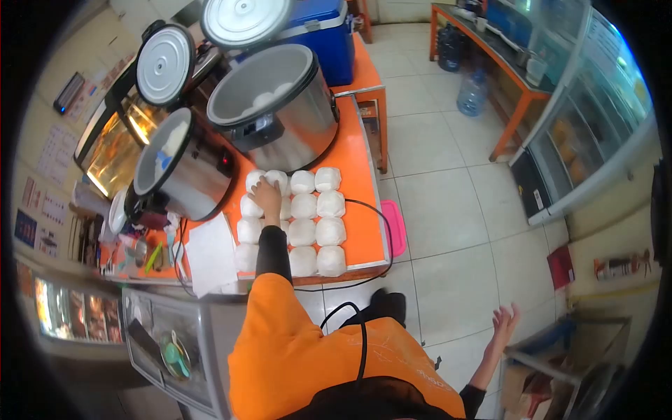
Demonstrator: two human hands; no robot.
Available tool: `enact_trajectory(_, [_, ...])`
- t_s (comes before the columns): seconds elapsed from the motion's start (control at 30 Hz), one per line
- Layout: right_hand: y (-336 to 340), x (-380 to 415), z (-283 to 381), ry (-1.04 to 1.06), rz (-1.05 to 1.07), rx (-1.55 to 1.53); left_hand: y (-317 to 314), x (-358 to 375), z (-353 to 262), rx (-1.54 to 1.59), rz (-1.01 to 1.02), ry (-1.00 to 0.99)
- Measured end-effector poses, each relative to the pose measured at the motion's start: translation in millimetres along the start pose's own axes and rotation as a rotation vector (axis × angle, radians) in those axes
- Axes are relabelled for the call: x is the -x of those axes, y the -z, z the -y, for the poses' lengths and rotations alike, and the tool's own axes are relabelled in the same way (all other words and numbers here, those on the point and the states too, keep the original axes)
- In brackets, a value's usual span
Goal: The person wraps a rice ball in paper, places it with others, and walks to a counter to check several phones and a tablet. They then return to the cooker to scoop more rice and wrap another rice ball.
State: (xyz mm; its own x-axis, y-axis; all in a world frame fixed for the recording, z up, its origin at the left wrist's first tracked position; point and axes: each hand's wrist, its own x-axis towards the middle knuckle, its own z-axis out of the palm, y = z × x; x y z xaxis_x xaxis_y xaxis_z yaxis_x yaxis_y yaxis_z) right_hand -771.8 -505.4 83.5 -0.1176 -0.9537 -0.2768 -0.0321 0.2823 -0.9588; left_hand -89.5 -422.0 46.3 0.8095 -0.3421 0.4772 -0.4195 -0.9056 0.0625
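Rows of white wrapped packets are laid out on the orange table. My left hand reaches over the back left of these rows. Its fingers are spread and touch the tops of the packets there; I see no packet lifted in it. Partly beneath that hand and sleeve, some packets are hidden. Away from the table, my right hand hangs out over the floor at the lower right, fingers apart, holding nothing.
Behind the packets stands a large open rice cooker with white contents. A smaller open cooker is to its left, near white paper sheets. A black cable loops past the table's right edge. A blue cooler box sits behind.
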Motion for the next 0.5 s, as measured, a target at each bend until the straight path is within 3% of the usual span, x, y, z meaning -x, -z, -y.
enact_trajectory(0.13, [-61,-140,19,0.047,0.308,0.104,12,1,-17,-0.055,0.082,0.083])
enact_trajectory(0.2, [-77,-214,6,0.028,0.409,0.221,17,4,-27,-0.042,0.116,0.218])
enact_trajectory(0.27, [-54,-312,-53,0.024,0.488,0.386,6,3,-26,-0.058,0.191,0.327])
enact_trajectory(0.3, [-28,-364,-99,-0.027,0.453,0.604,4,2,-27,-0.033,0.184,0.368])
enact_trajectory(0.37, [32,-438,-158,-0.189,0.54,0.747,2,6,-29,0.012,0.17,0.467])
enact_trajectory(0.4, [37,-453,-158,-0.293,0.572,0.859,-5,8,-29,0.058,0.125,0.592])
enact_trajectory(0.5, [14,-489,-145,-0.492,0.682,1.027,43,14,-82,0.089,-0.373,0.797])
